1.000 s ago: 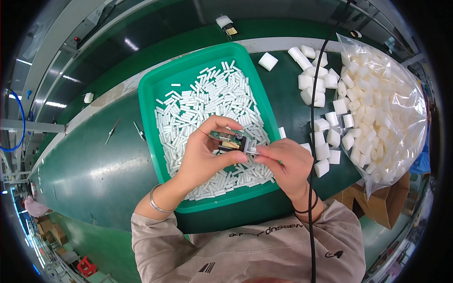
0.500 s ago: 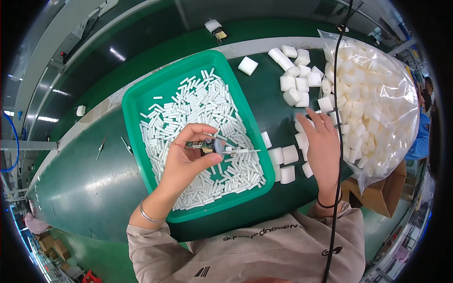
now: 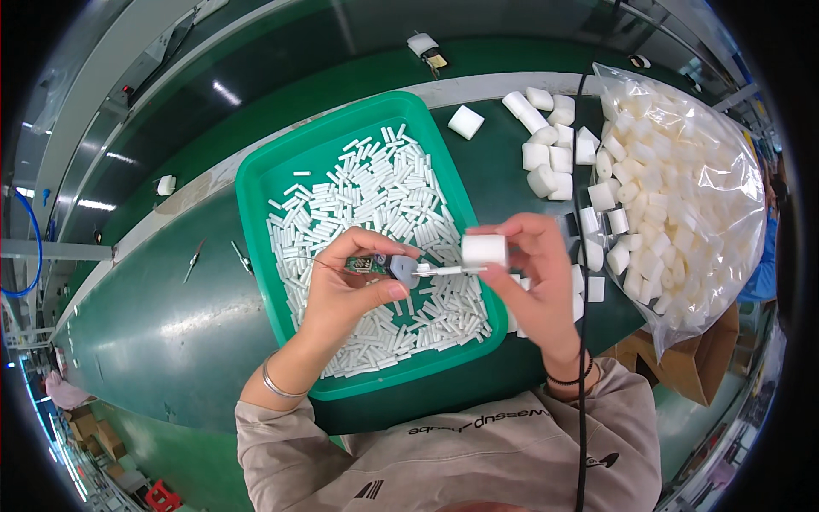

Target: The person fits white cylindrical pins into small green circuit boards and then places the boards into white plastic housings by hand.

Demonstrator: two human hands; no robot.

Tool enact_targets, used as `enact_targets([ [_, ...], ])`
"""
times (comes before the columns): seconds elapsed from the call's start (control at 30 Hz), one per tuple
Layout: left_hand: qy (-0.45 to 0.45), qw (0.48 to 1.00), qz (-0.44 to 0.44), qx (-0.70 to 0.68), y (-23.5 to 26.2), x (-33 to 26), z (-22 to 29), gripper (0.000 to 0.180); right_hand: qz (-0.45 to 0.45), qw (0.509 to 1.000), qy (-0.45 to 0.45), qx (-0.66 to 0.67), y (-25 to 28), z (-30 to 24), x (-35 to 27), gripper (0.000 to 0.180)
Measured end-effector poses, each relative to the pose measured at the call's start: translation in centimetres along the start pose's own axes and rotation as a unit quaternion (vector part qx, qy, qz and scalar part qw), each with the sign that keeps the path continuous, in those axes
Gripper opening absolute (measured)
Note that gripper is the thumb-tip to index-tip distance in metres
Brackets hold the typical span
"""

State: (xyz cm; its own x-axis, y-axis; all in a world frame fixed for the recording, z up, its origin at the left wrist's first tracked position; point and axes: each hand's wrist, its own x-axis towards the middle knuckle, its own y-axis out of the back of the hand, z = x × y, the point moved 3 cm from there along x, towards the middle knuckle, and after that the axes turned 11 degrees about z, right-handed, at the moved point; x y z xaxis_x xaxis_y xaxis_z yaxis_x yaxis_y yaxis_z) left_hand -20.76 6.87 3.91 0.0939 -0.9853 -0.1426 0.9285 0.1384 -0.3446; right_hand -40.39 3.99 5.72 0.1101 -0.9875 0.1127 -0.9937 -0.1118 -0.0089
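Observation:
My left hand (image 3: 347,277) is closed around a small device (image 3: 401,268) with a green circuit board, a grey round end and a thin rod pointing right. On the rod sits a narrow white tube (image 3: 444,270). My right hand (image 3: 537,273) pinches a white foam cylinder (image 3: 485,250), slightly blurred, close to the rod's tip; whether they touch I cannot tell. Beneath both hands lies a green tray (image 3: 264,256) holding many short white tubes (image 3: 367,196). Other white foam cylinders (image 3: 546,158) are on the dark green table right of the tray, some partly hidden behind my right hand.
A clear plastic bag (image 3: 682,188) full of foam cylinders leans at the right edge above a cardboard box (image 3: 699,358). A black cable (image 3: 583,341) hangs down across the right side. Beyond the table's pale edge, another device (image 3: 426,53) rests on a green surface.
My right hand has come left from the loose foam cylinders and now carries one to the rod. My left hand still holds the device over the tray. The whole view has shifted slightly.

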Motion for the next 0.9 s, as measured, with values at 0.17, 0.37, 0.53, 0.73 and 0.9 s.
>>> enact_targets([
  [0.17, -0.017, 0.999, -0.035, -0.016, -0.4, -0.2, 0.0, 0.033, -0.044, 0.993, -0.055, 0.097, -2.0, 0.7, -1.2, 0.040],
  [0.37, 0.003, 1.000, -0.029, -0.006, -0.1, -0.3, 0.0, 0.034, -0.076, 0.993, -0.075, 0.060, -2.8, 1.0, -1.1, 0.037],
  [0.53, 0.044, 0.997, -0.019, -0.056, -0.2, -0.3, 0.0, 0.033, -0.051, 0.998, 0.005, -0.042, -2.4, 0.8, -1.0, 0.034],
  [0.73, 0.026, 0.995, -0.044, -0.089, -0.2, -0.4, -1.1, 0.034, -0.122, 0.981, 0.038, -0.149, -2.4, 0.0, -1.3, 0.023],
  [0.9, -0.036, 0.993, -0.015, -0.109, -0.3, -0.2, -0.9, 0.038, -0.044, 0.998, -0.003, -0.035, -1.8, 1.2, -1.5, 0.031],
])
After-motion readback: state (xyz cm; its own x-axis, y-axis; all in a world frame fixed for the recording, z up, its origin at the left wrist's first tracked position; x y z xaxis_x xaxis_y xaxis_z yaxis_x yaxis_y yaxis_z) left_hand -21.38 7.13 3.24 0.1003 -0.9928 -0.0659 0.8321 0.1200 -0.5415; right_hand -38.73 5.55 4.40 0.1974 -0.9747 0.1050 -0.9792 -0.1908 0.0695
